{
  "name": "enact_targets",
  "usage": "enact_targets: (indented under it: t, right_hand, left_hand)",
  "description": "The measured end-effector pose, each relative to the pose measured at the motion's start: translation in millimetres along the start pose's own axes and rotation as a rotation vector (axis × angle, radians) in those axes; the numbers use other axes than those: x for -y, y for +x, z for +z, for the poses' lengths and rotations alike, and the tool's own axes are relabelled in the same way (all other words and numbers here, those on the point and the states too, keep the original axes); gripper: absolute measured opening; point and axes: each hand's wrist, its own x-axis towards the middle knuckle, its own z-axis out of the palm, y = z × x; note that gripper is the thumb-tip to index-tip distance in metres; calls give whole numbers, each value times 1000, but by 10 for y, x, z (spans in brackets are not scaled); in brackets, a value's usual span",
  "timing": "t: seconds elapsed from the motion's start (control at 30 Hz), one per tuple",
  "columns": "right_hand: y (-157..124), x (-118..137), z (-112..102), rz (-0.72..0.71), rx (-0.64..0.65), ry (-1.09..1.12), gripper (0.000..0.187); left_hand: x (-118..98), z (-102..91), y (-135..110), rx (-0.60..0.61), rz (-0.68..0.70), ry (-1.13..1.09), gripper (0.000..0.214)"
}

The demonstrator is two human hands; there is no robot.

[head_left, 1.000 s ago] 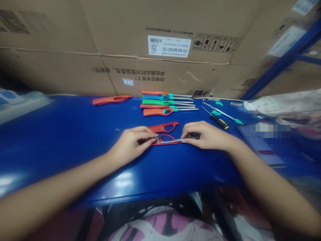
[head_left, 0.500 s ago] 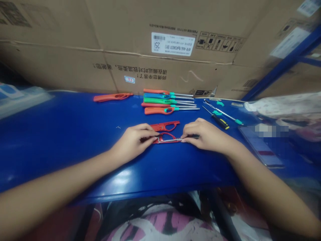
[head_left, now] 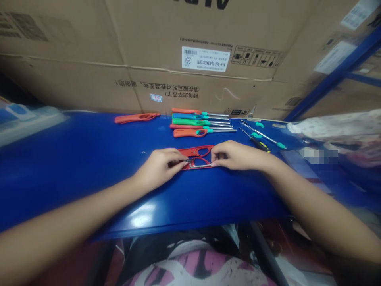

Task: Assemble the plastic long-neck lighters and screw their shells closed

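A red lighter casing half (head_left: pixel 198 167) lies on the table with its hollow inside facing up and a pale thin tube (head_left: pixel 199 165) along it. My left hand (head_left: pixel 162 162) is closed in a pinch at the casing's left end, by a small dark part (head_left: pixel 189 161). At the other end, my right hand (head_left: pixel 229 155) pinches the tube's right end against the casing; its fingertips partly hide what they grip. Just behind lies a second red casing half (head_left: pixel 193 151), its right tip beside my right fingers.
Several finished-looking lighters (head_left: pixel 190 133) with metal rods lie in a row behind. An orange-red handle (head_left: pixel 133 118) is to their left. On the right are a screwdriver (head_left: pixel 260 143), a metal rod with a teal end (head_left: pixel 268 139) and a phone (head_left: pixel 297 163). A cardboard box (head_left: pixel 149 47) stands behind.
My right hand has moved slightly left, its fingers now over the casing's right end. My left hand keeps its pinch. The camera view has shifted a little.
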Motion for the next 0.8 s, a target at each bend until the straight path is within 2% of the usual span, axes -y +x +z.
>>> enact_targets:
  t: [0.13, 0.23, 0.33, 0.47, 0.57, 0.8]
  right_hand:
    - [37, 3, 35, 64, -9, 13, 11]
    - [16, 9, 48, -9, -21, -47, 8]
    - [-24, 35, 69, -90, -41, 2, 6]
    - [-53, 78, 163, -163, -147, 10, 12]
    - [-48, 84, 257, -151, -200, -31, 1]
    - [-37, 83, 356, -106, -236, -50, 4]
  left_hand:
    - [20, 5, -3, 18, 8, -19, 21]
    - [32, 2, -3, 23, 7, -11, 20]
    - [36, -1, -2, 21, -1, -4, 20]
    - [37, 5, -4, 16, 7, -10, 19]
    - [46, 10, -2, 14, 5, -8, 18]
    - [50, 7, -4, 19, 8, -2, 16]
